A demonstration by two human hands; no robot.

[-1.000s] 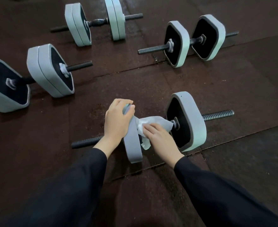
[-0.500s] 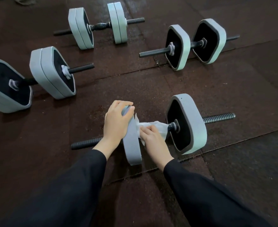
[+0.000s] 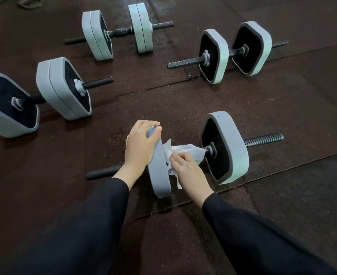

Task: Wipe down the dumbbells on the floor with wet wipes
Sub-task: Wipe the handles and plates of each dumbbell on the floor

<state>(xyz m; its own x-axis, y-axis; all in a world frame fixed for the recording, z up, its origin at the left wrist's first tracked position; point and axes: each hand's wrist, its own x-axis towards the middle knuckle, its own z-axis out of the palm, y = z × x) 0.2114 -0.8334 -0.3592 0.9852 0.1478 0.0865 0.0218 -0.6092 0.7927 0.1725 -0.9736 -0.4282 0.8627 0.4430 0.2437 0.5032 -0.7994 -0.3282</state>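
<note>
A grey dumbbell lies on the dark floor in front of me, with a thin left plate [image 3: 160, 175], a thick right plate [image 3: 233, 147] and a threaded black bar [image 3: 263, 139]. My left hand [image 3: 140, 144] grips the top of the left plate. My right hand [image 3: 189, 171] presses a white wet wipe [image 3: 185, 151] around the handle between the two plates. The wipe hides most of the handle.
Three more grey dumbbells lie on the brown rubber floor: one at the left [image 3: 62, 90], one at the far middle [image 3: 116, 34], one at the far right [image 3: 235, 50]. Seams between floor mats [image 3: 282, 171] run across the floor. My black sleeves fill the bottom.
My right hand with the wipe has slid left along the handle toward the thin plate. The left hand has stayed on that plate. The view has tilted slightly down.
</note>
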